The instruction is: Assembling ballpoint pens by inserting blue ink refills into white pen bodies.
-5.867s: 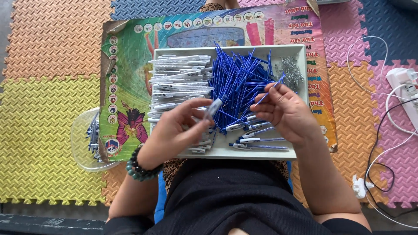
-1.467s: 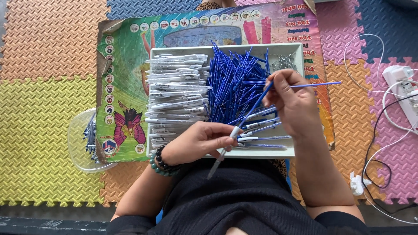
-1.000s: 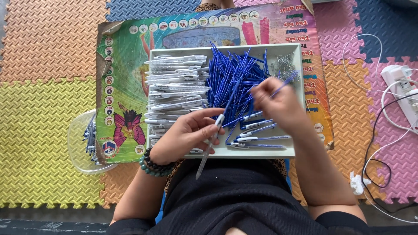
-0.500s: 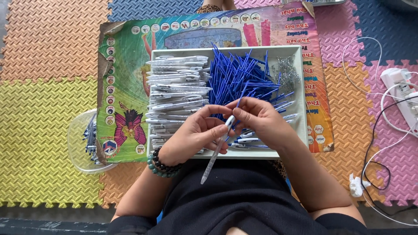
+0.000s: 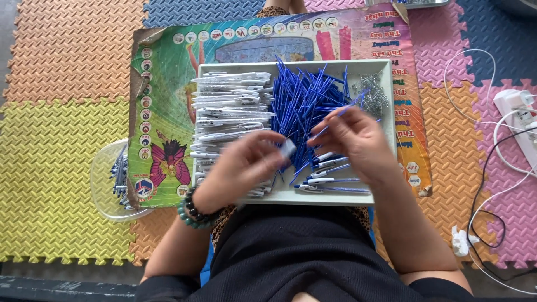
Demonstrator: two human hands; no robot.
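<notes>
Since half a second ago, both hands are parting: left hand (image 5: 246, 162) is pinching a white pen barrel (image 5: 287, 148), right hand (image 5: 352, 137) a blue refill (image 5: 327, 130), over the tray (image 5: 387, 100). Few finished pens (image 5: 330, 173) are lying done; many barrels are waiting.

A home floor used for piecework: coloured foam puzzle mats (image 5: 61, 140), a poster (image 5: 168, 112), a power strip (image 5: 520, 120).

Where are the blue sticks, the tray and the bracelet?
blue sticks (image 5: 306, 106): head view, middle of the pile.
tray (image 5: 313, 197): head view, bare near rim.
bracelet (image 5: 192, 213): head view, beads on the left wrist.
</notes>
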